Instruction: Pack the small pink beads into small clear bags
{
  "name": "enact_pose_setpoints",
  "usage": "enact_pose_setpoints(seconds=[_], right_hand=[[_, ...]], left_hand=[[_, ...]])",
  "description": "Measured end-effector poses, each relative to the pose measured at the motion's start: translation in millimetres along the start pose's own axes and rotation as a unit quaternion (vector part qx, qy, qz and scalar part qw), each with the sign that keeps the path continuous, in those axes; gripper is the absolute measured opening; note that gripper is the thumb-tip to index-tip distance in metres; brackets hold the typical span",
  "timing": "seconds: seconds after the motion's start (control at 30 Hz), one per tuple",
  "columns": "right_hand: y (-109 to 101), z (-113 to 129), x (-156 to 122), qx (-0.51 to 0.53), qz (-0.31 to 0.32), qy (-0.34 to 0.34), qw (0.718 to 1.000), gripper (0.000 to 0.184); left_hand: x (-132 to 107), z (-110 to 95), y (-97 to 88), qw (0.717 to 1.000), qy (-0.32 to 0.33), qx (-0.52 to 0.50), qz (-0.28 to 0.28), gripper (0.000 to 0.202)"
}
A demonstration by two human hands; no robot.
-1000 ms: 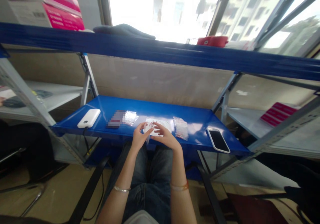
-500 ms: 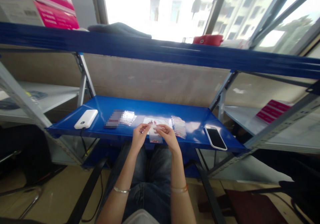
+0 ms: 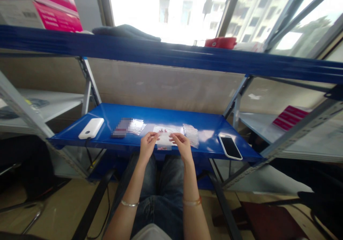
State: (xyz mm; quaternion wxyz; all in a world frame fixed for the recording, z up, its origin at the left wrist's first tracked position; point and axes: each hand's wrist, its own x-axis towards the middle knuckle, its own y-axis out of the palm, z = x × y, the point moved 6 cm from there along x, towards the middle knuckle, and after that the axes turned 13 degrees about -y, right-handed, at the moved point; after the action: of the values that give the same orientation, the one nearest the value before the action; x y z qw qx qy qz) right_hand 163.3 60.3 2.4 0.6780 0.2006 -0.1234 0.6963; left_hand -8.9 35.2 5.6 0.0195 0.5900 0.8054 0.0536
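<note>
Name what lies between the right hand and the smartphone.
The head view shows a clear plastic bag beside the right hand, then bare blue shelf up to the smartphone.

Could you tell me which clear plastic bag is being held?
The small bag pinched between the left hand and right hand; the other two lie on the blue shelf.

A power bank (image 3: 91, 128) sits left on the blue steel shelf (image 3: 112, 113); a smartphone (image 3: 230, 146) lies right.
</note>
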Motion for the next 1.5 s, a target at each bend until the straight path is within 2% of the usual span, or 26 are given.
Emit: enact_pose_setpoints(seconds=[0.27,0.43,0.8,1.13,1.3,1.5], right_hand=[[0,-5,0,-0.019,0.010,-0.002,1.000,0.029],[1,-7,-2,-0.039,0.038,0.004,0.999,0.031],[0,-6,1,-0.062,0.015,-0.039,0.997,0.025],[0,-3,-1,-0.042,0.008,-0.014,0.999,0.026],[5,-2,-2,-0.028,0.026,-0.008,0.999,0.026],[9,-1,-2,-0.032,0.027,-0.033,0.999,0.024]], left_hand=[[-1,-1,0.4,0.999,-0.004,0.032,0.011,0.028],[1,0,-3.4,0.999,0.006,0.035,-0.014,0.028],[4,5,-3.0,0.999,0.014,0.050,-0.005,0.028],[-2,3,7.6,0.996,-0.003,0.051,0.076,0.029],[-4,2,8.7,0.996,0.013,0.060,0.069,0.024],[-6,-6,7.5,0.995,0.047,0.072,0.052,0.021]])
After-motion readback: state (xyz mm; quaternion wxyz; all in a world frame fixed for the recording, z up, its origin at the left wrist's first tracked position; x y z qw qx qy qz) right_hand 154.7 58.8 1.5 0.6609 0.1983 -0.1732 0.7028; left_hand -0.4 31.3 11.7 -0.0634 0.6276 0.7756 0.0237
